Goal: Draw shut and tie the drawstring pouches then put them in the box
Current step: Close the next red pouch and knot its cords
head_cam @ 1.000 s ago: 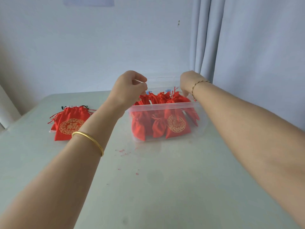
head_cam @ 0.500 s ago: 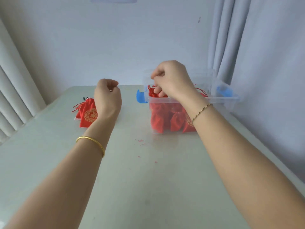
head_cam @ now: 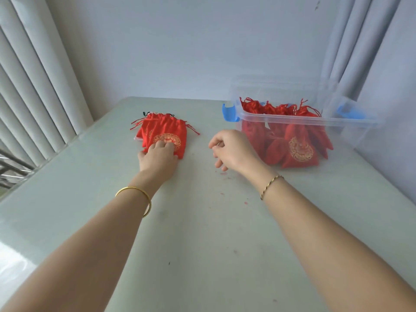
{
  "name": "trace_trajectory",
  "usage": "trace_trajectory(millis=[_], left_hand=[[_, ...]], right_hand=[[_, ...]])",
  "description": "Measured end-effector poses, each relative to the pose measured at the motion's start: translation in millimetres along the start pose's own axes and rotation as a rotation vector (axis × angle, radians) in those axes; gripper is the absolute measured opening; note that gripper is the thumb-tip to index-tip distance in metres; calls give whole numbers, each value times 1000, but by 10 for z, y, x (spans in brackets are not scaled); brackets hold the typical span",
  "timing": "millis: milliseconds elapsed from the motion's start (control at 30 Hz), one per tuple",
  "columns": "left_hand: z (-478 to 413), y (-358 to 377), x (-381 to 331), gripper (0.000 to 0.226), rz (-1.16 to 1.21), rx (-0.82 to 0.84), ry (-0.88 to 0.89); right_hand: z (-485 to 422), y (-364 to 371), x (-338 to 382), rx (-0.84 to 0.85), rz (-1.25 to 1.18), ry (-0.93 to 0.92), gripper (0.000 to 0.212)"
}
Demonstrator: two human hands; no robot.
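L hand (head_cam: pixel 158 159) nearer: fingers (head_cam: pixel 165 147) lie on near edge of top pouch (head_cam: pixel 167 130), stack (head_cam: pixel 143 134) at surface (head_cam: pixel 202 233) left; cords point away. R hand (head_cam: pixel 234 150) loosely curled, empty, between stack & box (head_cam: pixel 351 120).

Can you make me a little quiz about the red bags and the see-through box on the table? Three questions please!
1. True or false: the left hand touches the flat stack of red drawstring pouches with gold round patterns lying on the pale green table.
2. Where does the clear plastic box with blue latches stand? A) to the left of the flat stack, B) to the right of it, C) on top of it.
3. Fill in the gap: the right hand, fingers loosely curled above the table, holds ____.

Key: 1 true; 2 B; 3 nothing.
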State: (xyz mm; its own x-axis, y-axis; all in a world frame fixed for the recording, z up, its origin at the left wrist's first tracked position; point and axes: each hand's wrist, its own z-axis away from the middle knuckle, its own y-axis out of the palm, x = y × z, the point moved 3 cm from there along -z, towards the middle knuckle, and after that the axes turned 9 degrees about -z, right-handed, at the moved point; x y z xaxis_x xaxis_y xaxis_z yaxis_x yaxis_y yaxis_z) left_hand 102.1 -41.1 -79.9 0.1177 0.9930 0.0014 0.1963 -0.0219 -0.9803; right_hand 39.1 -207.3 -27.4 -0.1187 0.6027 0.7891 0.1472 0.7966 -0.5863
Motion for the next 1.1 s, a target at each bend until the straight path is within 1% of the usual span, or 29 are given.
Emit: trace_trajectory(millis=[67, 133, 200, 267, 300, 333, 367, 400, 433, 467, 500, 533, 567, 600, 667, 700, 767, 833, 867, 933, 1033, 1100], left_hand=[[80, -90, -29, 31, -113, -50, 41], [196, -198, -102, 28, -142, -33, 145], [319, -323, -215, 24, -44, 89, 291], [508, -444, -290, 25, 119, 299, 406], [588, -487, -314, 24, 224, 388, 431], [636, -524, -333, 22, 336, 432, 431], [650, -542, -345, 20, 435, 406, 405], [630, -546, -349, 18, 481, 314, 357], [588, -527, -351, 21, 451, 180, 299], [551, -490, -359, 30, 378, 74, 236], [524, -436, -374, 40, 300, 39, 184], [508, -377, -399, 47, 229, 69, 151], [505, -312, -442, 50, 179, 115, 138], [506, -271, -475, 48, 150, 140, 131], [507, -239, -527, 33, 169, 115, 122], [515, -256, -550, 23, 217, 89, 140], [556, -357, -616, 11, 399, 81, 261], [629, -560, -684, 11, 578, 110, 395], [670, -673, -712, 12, 617, 106, 442], [719, -847, -748, 13, 650, 78, 495], [742, -967, -786, 11, 687, 56, 494], [745, -998, -819, 10, 698, 39, 485]], right_hand=[[11, 18, -69, 2, -18, 40, 22], [46, 40, -122, 19, -9, 60, 23], [82, 24, -184, 28, 21, 64, 24], [153, 5, -239, 38, 35, 72, 27], [193, -10, -271, 38, 30, 82, 29], [226, -29, -305, 33, 22, 95, 32], [259, -50, -347, 28, 21, 109, 32], [290, -77, -390, 24, 29, 124, 31], [322, -109, -436, 20, 45, 138, 30], [351, -138, -475, 19, 58, 150, 28], [377, -167, -505, 16, 63, 157, 26], [398, -194, -520, 13, 56, 157, 24], [426, -226, -539, 8, 45, 154, 24], [443, -252, -542, -1, 29, 148, 23], [482, -323, -544, -16, -1, 140, 22], [498, -368, -535, -13, -4, 134, 22], [524, -469, -492, 20, 15, 120, 27], [543, -584, -431, 87, 42, 118, 39], [555, -647, -406, 123, 29, 131, 43], [583, -777, -369, 179, -94, 177, 42], [645, -909, -344, 260, -370, 226, 28], [662, -964, -358, 316, -448, 237, 33]])
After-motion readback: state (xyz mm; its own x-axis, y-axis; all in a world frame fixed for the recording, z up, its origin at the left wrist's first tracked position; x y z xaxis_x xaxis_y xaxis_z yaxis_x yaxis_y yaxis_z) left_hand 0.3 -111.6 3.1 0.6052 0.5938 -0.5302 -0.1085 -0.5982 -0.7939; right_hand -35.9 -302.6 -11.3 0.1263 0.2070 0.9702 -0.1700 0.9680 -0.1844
